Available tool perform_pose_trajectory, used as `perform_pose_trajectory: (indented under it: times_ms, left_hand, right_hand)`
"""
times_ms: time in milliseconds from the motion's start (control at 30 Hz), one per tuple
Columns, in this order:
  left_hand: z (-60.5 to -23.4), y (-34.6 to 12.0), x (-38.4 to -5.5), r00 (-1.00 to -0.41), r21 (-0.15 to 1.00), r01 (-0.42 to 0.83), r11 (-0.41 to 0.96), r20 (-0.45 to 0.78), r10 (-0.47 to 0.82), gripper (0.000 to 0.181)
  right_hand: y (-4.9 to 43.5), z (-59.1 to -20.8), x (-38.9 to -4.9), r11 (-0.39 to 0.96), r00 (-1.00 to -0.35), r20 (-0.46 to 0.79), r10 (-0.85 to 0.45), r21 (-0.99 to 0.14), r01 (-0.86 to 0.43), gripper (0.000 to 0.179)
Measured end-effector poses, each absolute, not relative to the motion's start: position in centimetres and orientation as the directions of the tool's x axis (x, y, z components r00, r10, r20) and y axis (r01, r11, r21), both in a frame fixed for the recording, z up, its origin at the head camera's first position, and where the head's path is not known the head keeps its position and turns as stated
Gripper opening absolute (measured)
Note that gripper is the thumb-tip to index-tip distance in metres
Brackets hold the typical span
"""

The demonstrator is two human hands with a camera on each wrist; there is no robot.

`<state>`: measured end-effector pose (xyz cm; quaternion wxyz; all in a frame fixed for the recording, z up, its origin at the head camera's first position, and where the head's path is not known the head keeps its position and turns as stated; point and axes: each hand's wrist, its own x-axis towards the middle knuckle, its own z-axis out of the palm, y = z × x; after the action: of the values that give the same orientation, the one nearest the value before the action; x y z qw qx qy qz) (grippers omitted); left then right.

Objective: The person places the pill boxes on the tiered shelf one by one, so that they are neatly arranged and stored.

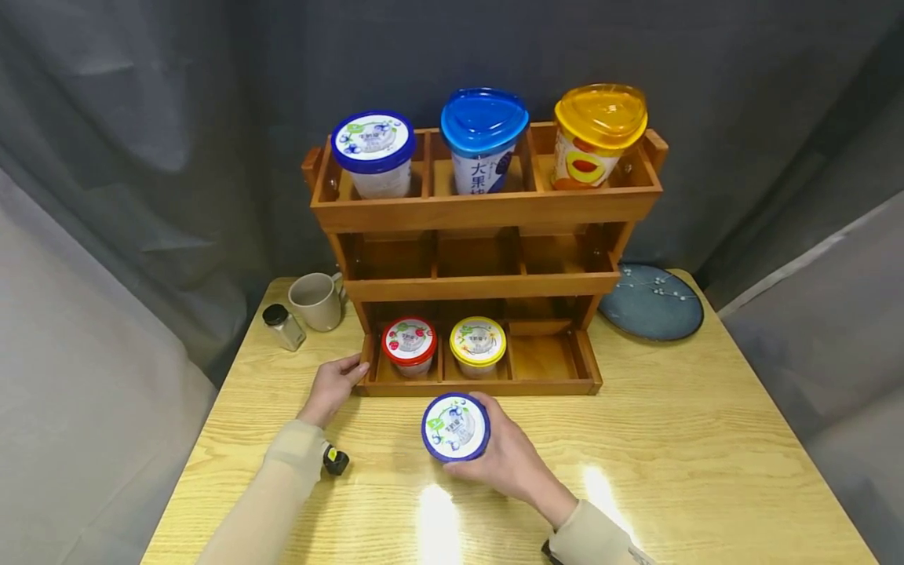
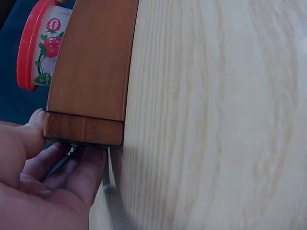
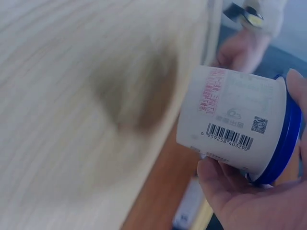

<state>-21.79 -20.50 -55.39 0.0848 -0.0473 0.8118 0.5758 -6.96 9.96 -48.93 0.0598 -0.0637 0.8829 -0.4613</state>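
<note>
In the head view my right hand [image 1: 504, 455] holds a blue-lidded yogurt cup [image 1: 455, 427] in front of the wooden shelf rack [image 1: 480, 388]. The right wrist view shows the cup's white, barcoded side [image 3: 230, 120] raised off the table, fingers and thumb round it near the lid. My left hand [image 1: 337, 384] grips the rack's bottom left corner, thumb on one side and fingers on the other [image 2: 84, 129]. On the bottom tier, a red-lidded cup [image 1: 410, 345] sits in the left compartment and a yellow-lidded cup [image 1: 478, 346] in the middle one.
The top tier bears another blue-lidded cup [image 1: 374, 153], a tall cup with a clear blue lid [image 1: 484, 141] and one with an orange lid [image 1: 600, 133]. Left of the rack stand a mug [image 1: 315, 302] and a black-capped jar [image 1: 284, 328]; at right lies a dark plate [image 1: 650, 306].
</note>
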Motion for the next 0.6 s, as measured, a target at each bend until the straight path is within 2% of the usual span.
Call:
perform_pose_trajectory:
  times_ms: [300, 600]
  left_hand:
    - [-55.5, -20.6, -21.7, -0.975, 0.930, -0.202, 0.307, -0.222, 0.030, 0.048]
    - [-55.4, -20.6, -21.7, -0.972, 0.930, -0.207, 0.304, -0.231, 0.046, 0.051]
  right_hand:
    - [16.3, -45.6, -6.2, 0.597, -0.999, 0.022, 0.038, -0.802, 0.005, 0.114]
    - [21.8, -44.2, -8.7, 0.624, -0.984, 0.063, 0.166, -0.779, 0.055, 0.112]
